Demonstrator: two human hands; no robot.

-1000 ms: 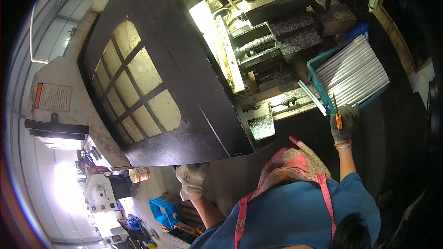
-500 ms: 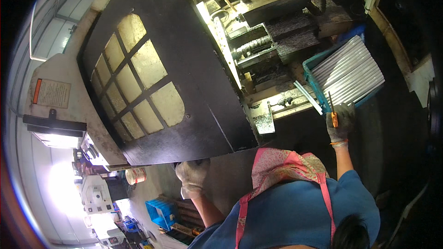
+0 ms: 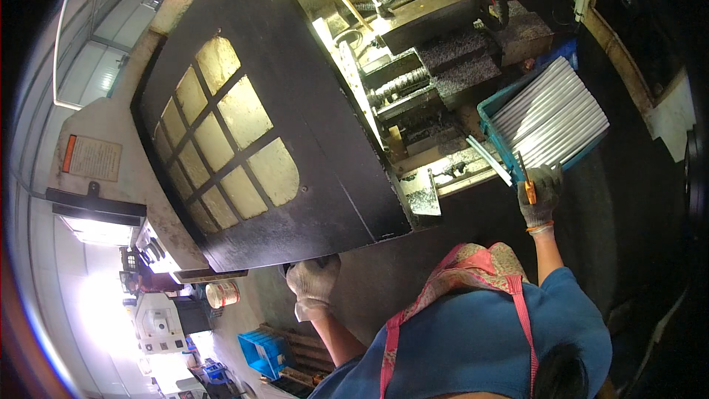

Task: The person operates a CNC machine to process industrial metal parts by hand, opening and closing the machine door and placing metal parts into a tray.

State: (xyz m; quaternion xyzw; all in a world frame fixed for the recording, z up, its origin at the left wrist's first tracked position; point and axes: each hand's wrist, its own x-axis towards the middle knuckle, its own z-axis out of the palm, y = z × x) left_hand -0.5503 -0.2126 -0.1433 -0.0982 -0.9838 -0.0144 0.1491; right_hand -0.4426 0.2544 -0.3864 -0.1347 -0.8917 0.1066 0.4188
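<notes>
I see the door (image 3: 340, 155) has slid a bit, so the machine's (image 3: 432, 18) gap is smaller. My left hand (image 3: 313, 281) is at the door's bottom edge, grip hidden; my right hand (image 3: 543, 198) curls around the orange tool (image 3: 529, 192), beside the box (image 3: 484, 115) of sticks (image 3: 550, 114).

On the gray floor (image 3: 255, 309) at left, a white bucket (image 3: 222, 295) stands beyond a wooden pallet (image 3: 314, 353), with a blue crate (image 3: 258, 355) at the pallet's left end. Toward the right, metal chips (image 3: 471, 75) coat dark stepped covers (image 3: 458, 97); a teal basket (image 3: 485, 120) carries stacked pale rods (image 3: 552, 114), its own support hidden.
</notes>
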